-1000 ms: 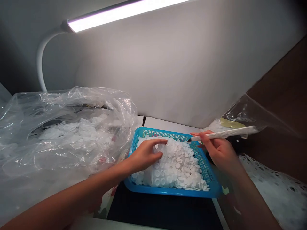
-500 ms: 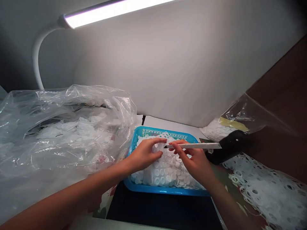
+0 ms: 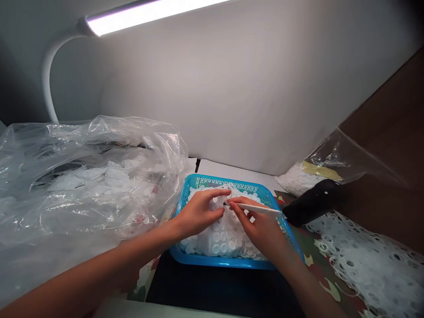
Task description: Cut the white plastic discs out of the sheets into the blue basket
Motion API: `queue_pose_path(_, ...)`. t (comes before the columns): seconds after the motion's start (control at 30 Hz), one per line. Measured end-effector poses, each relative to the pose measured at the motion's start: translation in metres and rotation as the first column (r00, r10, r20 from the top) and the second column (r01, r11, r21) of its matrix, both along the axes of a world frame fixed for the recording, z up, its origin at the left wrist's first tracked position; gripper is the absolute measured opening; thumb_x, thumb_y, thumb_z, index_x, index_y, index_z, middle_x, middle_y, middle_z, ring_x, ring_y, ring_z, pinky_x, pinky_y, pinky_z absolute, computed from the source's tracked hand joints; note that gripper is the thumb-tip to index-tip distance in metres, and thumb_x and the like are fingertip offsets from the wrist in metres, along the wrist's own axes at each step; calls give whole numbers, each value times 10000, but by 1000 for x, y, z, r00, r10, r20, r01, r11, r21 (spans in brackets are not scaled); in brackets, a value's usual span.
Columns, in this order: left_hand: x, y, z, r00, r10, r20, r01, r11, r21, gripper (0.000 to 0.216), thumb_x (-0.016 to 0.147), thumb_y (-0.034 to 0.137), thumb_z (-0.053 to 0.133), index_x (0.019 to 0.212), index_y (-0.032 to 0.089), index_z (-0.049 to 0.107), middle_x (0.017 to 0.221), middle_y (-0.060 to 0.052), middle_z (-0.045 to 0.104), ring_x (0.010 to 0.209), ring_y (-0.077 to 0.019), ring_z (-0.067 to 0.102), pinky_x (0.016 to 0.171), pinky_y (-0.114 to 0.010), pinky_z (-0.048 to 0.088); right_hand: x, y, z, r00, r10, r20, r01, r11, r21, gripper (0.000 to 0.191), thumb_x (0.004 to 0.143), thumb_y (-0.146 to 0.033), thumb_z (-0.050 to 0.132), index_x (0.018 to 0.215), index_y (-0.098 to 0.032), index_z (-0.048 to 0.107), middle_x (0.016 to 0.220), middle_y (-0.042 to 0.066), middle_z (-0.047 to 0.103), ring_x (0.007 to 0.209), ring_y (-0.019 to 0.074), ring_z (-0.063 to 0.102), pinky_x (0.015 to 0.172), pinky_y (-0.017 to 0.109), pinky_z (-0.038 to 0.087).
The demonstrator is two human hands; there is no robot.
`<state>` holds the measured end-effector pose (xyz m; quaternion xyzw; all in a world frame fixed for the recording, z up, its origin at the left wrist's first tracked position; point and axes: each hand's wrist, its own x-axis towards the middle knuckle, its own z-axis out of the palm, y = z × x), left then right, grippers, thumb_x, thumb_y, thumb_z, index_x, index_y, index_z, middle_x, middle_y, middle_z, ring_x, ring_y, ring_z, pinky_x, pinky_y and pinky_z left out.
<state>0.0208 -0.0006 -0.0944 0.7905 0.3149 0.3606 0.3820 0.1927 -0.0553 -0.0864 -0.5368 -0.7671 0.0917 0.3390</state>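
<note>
Above the blue basket [image 3: 228, 264], my left hand [image 3: 198, 213] holds a translucent white sheet with rows of round cut-outs [image 3: 217, 238] between thumb and fingers; the other fingers are hidden behind it. A slim white tool with a dark pointed tip [image 3: 265, 209] is pinched in my right hand [image 3: 261, 227]. Its tip touches or almost touches the sheet, close to my left fingertips. Many small white discs [image 3: 190, 245] fill the basket beneath both hands.
A large clear plastic bag [image 3: 109, 181] with white pieces lies at left. On the right are a black object [image 3: 314, 201], a pile of perforated white sheets [image 3: 374, 274] and another clear bag [image 3: 298, 179]. A black mat [image 3: 212, 287] lies in front; a lamp [image 3: 149, 15] shines overhead.
My right hand has moved slightly left and down, and the tool's rear end has swung lower and toward me. My left hand stays almost still on the sheet.
</note>
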Motion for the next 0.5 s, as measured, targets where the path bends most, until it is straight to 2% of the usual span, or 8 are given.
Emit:
queue_pose_path(0.1, 0, -1, -1, 1000, -3, 15, 3, 1000, 14, 433, 773, 103, 576, 1196, 190, 611, 1258, -61, 621, 1195, -208, 546, 1047, -368, 413, 0, 2, -2, 997, 37, 66, -39, 999, 37, 227, 955, -272, 427, 950, -241, 651, 956, 37, 677, 877, 192, 637, 757, 321, 532)
queue_pose_path(0.27, 0, -1, -1, 999, 26, 22, -27, 1000, 13, 452, 772, 97, 583, 1213, 197, 594, 1275, -60, 608, 1206, -219, 537, 1055, -390, 406, 6, 3, -3, 984, 111, 138, -126, 987, 100, 243, 952, -268, 425, 1095, -241, 619, 1189, 72, 630, 1098, 253, 575, 908, 422, 486)
queue_pose_path(0.37, 0, 0, -1, 999, 36, 5, -36, 999, -5, 459, 774, 101, 588, 1224, 192, 586, 1294, -66, 592, 1226, -222, 519, 1070, -394, 387, 10, 1, -1, 981, 142, 133, -156, 982, 105, 271, 951, -250, 425, 1180, -249, 569, 1158, 61, 657, 1053, 243, 608, 917, 409, 482)
queue_pose_path(0.5, -1, -1, 2, 1000, 23, -20, -24, 999, -27, 468, 784, 129, 595, 1248, 183, 569, 1327, -68, 565, 1251, -221, 494, 1080, -388, 373, 12, -1, 6, 993, 101, 54, -107, 988, 113, 239, 961, -248, 417, 1144, -258, 569, 1094, 34, 675, 981, 199, 637, 879, 333, 497)
